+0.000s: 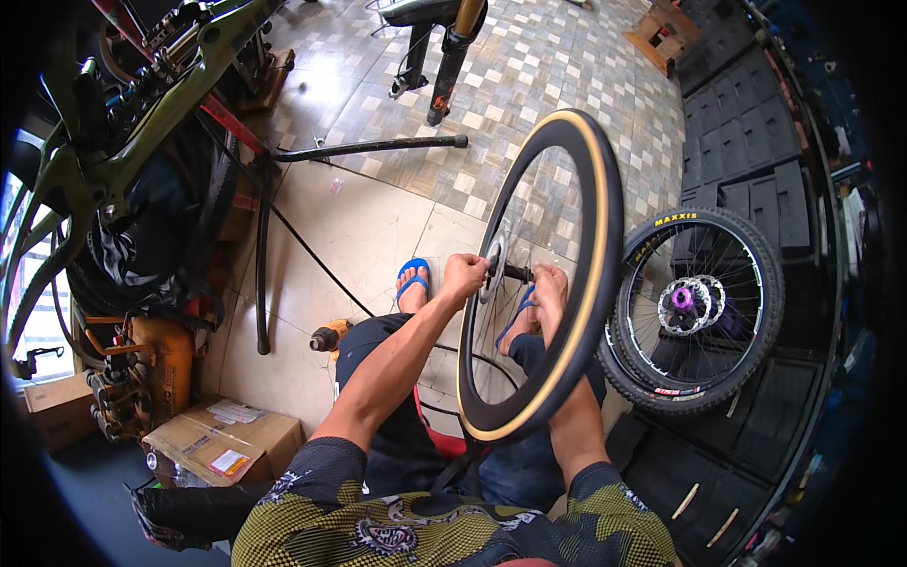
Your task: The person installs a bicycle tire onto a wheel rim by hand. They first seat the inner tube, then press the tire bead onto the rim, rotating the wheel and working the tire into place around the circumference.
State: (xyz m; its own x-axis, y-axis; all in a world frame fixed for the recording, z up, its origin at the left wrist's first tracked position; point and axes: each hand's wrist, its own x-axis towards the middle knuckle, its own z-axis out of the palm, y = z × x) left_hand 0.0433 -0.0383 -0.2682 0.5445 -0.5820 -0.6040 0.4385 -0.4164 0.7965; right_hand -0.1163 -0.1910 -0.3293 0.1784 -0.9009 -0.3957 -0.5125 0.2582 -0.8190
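A bicycle wheel with a deep black rim and a tan-sided tyre stands upright, slightly tilted, between my knees. On its left side is a disc brake rotor, and the black hub runs across the middle. My left hand has its fingers closed at the rotor-side end of the axle. At the hub's other end, my right hand is closed around the axle end, partly seen through the spokes. The fingertips hide the axle ends, so any small part there cannot be made out.
Two knobbly-tyred wheels lie at right against black drawers. At left stand a green bike frame, a black stand leg and a cardboard box. A yellow power tool and hose lie on the floor.
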